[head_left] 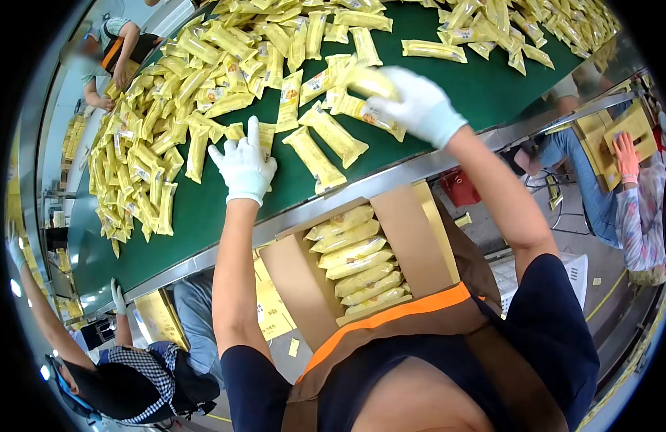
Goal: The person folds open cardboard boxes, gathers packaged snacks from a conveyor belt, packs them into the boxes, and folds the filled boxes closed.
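My left hand [246, 167], in a white glove, rests on the green belt [275, 189] with its fingers apart. It touches a yellow wrapped snack packet [264, 135] partly covered by the fingers. My right hand [421, 108], also gloved and slightly blurred, grips a yellow snack packet [371, 83] above the belt. Beneath that packet lie other packets, one of them a printed packet [376, 119]. Two packets lie between my hands, the nearer packet [313, 157] slanted toward me. Below the belt edge, an open cardboard box [289, 277] holds a row of several packets [358, 255].
A large heap of packets [149, 144] covers the belt's left and far side; another heap [498, 29] lies at upper right. A metal rail [390, 176] edges the belt. Co-workers stand at left and upper left. At right, a co-worker's orange-gloved hand [626, 155] touches a carton [599, 147].
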Action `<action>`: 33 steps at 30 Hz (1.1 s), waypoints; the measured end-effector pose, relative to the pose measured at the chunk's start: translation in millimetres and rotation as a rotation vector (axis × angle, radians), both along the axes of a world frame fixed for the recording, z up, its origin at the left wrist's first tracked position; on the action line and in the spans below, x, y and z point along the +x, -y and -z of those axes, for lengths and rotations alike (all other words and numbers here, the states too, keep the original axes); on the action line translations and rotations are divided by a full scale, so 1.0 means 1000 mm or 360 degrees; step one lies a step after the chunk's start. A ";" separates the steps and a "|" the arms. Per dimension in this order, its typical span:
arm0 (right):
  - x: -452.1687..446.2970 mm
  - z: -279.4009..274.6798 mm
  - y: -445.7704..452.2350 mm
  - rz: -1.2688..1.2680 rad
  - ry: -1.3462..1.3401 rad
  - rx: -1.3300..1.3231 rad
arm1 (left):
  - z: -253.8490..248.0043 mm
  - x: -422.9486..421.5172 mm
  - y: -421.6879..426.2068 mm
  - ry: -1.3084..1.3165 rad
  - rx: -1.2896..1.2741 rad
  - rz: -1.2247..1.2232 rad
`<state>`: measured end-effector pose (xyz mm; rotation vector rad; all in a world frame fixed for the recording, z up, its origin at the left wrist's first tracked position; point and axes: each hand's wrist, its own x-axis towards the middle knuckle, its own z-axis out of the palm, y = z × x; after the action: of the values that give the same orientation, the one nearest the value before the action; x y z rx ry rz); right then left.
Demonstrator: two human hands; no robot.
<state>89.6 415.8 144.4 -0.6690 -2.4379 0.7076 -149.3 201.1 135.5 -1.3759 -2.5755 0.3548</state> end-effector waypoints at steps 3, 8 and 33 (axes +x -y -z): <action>-0.018 0.032 0.023 0.0115 0.0627 0.0353 | 0.022 -0.009 0.019 0.0193 0.0572 -0.0058; -0.016 0.045 0.033 0.0012 0.0448 0.0826 | -0.014 0.007 0.030 0.0765 0.1011 0.0584; 0.069 -0.079 0.149 -0.1411 0.0631 0.0213 | -0.080 0.046 0.097 0.2527 0.1823 0.0096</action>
<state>158.2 267.1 223.1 0.4243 -3.1045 0.7552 -103.4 103.6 216.0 -1.2367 -2.3599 -2.6447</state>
